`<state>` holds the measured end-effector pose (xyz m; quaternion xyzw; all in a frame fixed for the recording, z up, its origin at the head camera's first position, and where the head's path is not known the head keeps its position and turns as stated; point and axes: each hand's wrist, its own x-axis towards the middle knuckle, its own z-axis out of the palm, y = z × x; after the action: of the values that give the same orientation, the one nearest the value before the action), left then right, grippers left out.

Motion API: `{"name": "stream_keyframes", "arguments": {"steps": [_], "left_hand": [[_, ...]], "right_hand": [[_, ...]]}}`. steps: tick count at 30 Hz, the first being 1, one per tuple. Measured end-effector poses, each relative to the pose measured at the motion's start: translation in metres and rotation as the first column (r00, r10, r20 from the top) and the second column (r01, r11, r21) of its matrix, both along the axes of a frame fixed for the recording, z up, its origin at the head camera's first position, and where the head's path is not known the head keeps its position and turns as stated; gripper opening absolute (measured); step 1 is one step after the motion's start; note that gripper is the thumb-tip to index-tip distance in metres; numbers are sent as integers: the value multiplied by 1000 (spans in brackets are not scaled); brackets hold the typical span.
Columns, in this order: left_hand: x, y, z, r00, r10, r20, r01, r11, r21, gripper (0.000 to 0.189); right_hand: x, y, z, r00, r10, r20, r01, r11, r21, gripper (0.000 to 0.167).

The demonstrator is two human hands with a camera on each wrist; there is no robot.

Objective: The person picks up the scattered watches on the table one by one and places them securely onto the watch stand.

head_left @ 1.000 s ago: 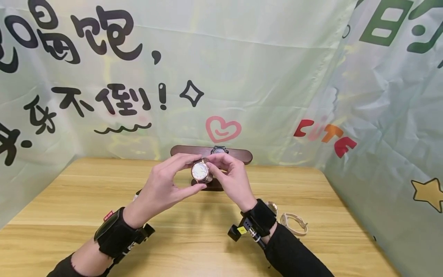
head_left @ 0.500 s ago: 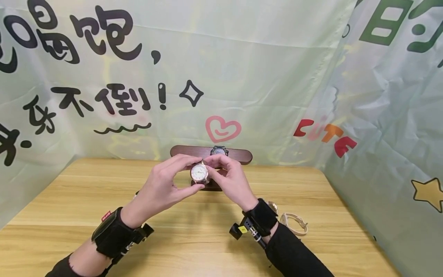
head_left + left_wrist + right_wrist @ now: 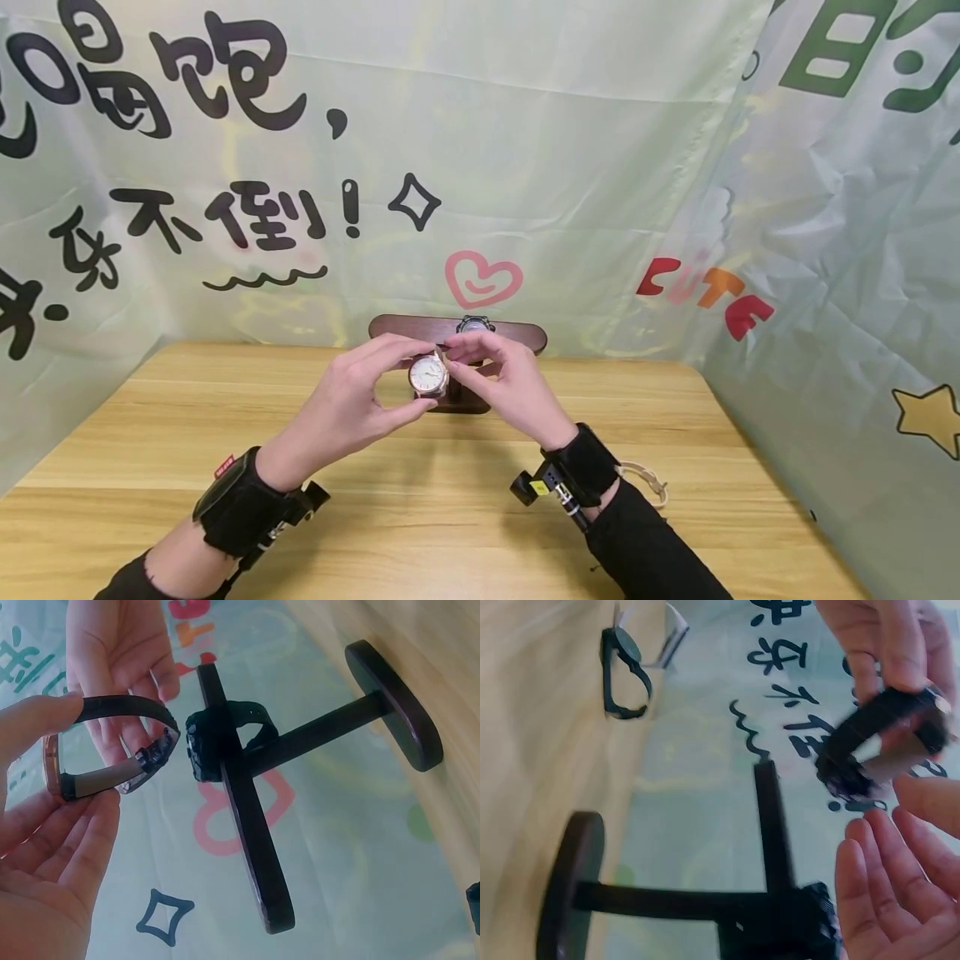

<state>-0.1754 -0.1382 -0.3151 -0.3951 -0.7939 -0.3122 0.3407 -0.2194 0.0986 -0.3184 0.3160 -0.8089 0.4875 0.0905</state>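
Note:
My left hand grips a wristwatch by its case, thumb at one side and fingers at the other. The watch has a white dial, a rose-gold case and a dark strap looped round with a clasp, seen from the side in the left wrist view. To its right, my right hand has loosely extended fingers; in the right wrist view its palm faces the strap, holding nothing. Behind both hands stands a dark brown T-shaped watch stand, with a black watch looped round its crossbar.
A cream-strapped watch lies on the wooden table, partly behind my right wrist. A black watch rests on the table at the left side, beside a pale object. Printed cloth hangs behind the table and along its sides.
My left hand has shifted slightly left and down with the watch. The right hand has drawn away to the right, and its fingers have come off the watch.

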Motion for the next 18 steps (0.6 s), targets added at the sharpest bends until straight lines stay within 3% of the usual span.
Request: {"name": "stream_keyframes", "arguments": {"steps": [7,12,18], "left_hand": [[-1,-4,1,999,15,35,-14,1000,-24,59],[-2,-8,1,998,42,37,-40,998,-48,58],[-3,-13,3,996,80,48,-77,995,-71,57]], "right_hand": [[-1,20,15,999,-13,-36,15,999,52,31],[-3,39,27,995,-69,-77,78,989,122,35],[-7,61,36,979,-163,-120,189,947,258,42]]}}
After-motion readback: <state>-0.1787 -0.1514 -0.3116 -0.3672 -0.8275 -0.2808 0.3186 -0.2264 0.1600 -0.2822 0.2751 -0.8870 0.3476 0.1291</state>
